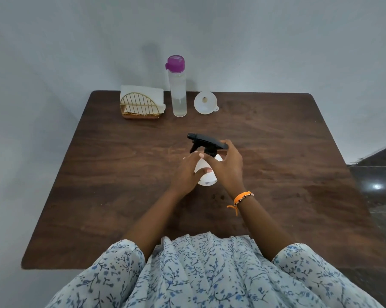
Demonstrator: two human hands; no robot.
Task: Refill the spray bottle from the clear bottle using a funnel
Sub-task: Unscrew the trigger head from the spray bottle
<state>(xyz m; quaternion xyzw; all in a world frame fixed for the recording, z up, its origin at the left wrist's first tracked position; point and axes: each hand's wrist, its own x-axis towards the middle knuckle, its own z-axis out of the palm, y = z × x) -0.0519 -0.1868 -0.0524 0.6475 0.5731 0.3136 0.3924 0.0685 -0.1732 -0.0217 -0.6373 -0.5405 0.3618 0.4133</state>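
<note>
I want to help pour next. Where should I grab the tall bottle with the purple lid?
Grip the clear bottle around the middle of its straight, round body, probably coming from the front, the side nearest you. It stands upright, with the napkin holder close on its left and the white funnel on its right, so the front is freest. The purple cap is for opening, not carrying.

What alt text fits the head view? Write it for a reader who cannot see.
A person's hands work a white spray bottle on a dark wooden table: left hand on its body, right hand at the black trigger head. Behind stand a capped clear bottle, a white funnel and a napkin holder.
</note>
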